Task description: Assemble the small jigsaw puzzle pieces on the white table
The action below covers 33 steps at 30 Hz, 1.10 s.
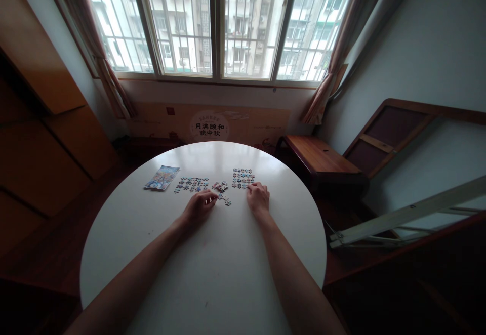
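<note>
Head view: the left hand (199, 207) lies knuckles-up on the worktop (212, 274). Its grip is curled inward, with the fingertips drawn toward two loose pieces (225, 200); whether it pinches one is too small to tell. The right hand (258, 198) rests just beside them, its grip bent at the near corner of the patch (243, 178). Its fingertips touch or all but touch the patch's edge, and I cannot tell if a piece is held. The patch is a small squarish block of joined jigsaw pieces, knobbed at the rim and mottled blue and pink. Just left of it sits a pile (220, 186) of unjoined pieces, and further left a scatter (192, 184) lies flat in a loose band. Beyond that is a card (162, 177), a glossy rectangle printed in bright colours and set at a tilt. The worktop is round, white and smooth, with a sheen from the window (216, 21). A dark wooden bench (319, 155) stands to the right.
</note>
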Available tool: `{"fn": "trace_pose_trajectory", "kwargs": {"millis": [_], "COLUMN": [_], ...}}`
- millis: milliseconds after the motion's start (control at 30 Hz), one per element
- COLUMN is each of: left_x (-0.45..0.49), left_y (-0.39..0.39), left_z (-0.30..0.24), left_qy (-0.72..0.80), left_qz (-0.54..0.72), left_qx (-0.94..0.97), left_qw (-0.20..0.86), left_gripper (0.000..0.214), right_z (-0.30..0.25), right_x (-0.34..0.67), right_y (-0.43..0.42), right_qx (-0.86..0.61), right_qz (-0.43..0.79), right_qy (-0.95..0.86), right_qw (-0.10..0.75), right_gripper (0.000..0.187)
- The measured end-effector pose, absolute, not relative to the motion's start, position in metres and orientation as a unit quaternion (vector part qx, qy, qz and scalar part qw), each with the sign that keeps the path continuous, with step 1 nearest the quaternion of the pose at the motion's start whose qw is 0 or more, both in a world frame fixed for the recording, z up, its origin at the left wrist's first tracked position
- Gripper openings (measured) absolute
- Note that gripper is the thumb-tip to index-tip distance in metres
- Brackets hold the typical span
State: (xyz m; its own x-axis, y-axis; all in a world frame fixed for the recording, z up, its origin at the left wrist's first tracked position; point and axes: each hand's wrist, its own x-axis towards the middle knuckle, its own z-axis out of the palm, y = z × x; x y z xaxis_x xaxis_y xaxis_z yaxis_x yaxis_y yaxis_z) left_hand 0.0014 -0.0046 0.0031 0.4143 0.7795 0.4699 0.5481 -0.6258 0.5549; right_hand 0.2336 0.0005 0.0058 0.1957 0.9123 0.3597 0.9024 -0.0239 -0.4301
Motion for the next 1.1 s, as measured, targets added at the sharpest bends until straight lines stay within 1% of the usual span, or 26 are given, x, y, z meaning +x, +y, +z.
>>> {"fn": "trace_pose_trajectory", "kwargs": {"millis": [300,467,600,667,733,800,933,1100], "left_x": [0.002,0.001,0.001,0.002,0.002,0.002,0.003,0.003], "left_y": [-0.004,-0.004,-0.004,-0.005,-0.005,-0.006,-0.008,-0.01], "left_z": [0.001,0.001,0.002,0.003,0.004,0.006,0.008,0.01], "left_qy": [0.401,0.401,0.4,0.398,0.399,0.402,0.409,0.417], "left_qz": [0.367,0.363,0.36,0.359,0.357,0.352,0.341,0.329], "left_qx": [0.823,0.825,0.827,0.829,0.83,0.831,0.833,0.834], "left_qw": [0.164,0.164,0.161,0.159,0.158,0.154,0.15,0.151], "left_gripper": [0.017,0.018,0.017,0.018,0.018,0.018,0.017,0.019], "right_z": [0.007,0.007,0.01,0.01,0.01,0.009,0.008,0.01], "right_x": [0.233,0.233,0.222,0.213,0.203,0.196,0.193,0.194], "right_y": [-0.001,0.0,0.0,-0.002,-0.006,-0.009,-0.014,-0.015], "right_qx": [-0.716,-0.71,-0.657,-0.61,-0.57,-0.55,-0.534,-0.546], "right_qz": [0.006,-0.007,-0.001,0.043,0.098,0.126,0.125,0.123], "right_qy": [-0.627,-0.61,-0.64,-0.679,-0.717,-0.745,-0.763,-0.766], "right_qw": [0.307,0.352,0.399,0.407,0.389,0.355,0.344,0.316], "right_gripper": [0.024,0.026,0.025,0.025,0.024,0.022,0.019,0.018]}}
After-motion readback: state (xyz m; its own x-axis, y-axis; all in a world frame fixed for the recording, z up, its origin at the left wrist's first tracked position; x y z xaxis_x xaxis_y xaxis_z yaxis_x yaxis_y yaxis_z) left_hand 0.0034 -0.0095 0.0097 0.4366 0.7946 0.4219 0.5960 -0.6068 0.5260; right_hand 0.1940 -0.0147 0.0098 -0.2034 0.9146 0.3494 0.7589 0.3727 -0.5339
